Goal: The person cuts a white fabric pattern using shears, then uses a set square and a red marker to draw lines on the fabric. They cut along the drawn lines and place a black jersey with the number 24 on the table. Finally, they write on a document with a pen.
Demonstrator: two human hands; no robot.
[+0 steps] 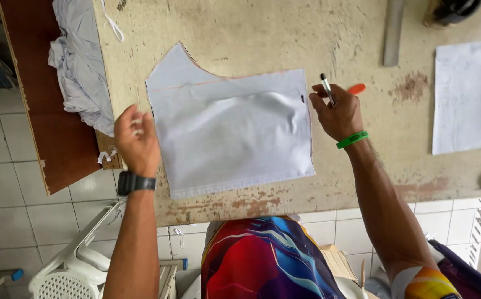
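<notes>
1. The flat, pale grey-white cut fabric panel (pixel 232 133) with one curved upper corner lay on the worn, beige, scuffed worktable (pixel 284 33), its lower edge close to the table's near rim.
2. The right hand (pixel 337 113), wearing a green band at the wrist, was closed around a slim black-and-silver pen (pixel 327 88) at the panel's right edge; an orange marker-like piece (pixel 356 88) showed just beyond the fingers, and I could not tell whether the hand held it too.
3. The left hand (pixel 136 138), with a black watch on the wrist, hovered loosely curled at the panel's left edge, pinching what looked like a small white scrap; whether it touched the fabric could not be told.
4. A bulge ran across the panel's middle, so good marking, in my judgement, called for smoothing it flat, pinning the left side down, and keeping the pen upright against the edge.
5. Edges: a crumpled heap of light grey cloth (pixel 80 61) hung over the brown wooden board (pixel 58 127) just left of the panel, near the left hand.
6. A grey metal ruler (pixel 393 33) lay well apart at upper right, and a white paper sheet (pixel 469 97) sat to the far right.
7. Bare tabletop between the right hand and the sheet gave the freest room.
</notes>
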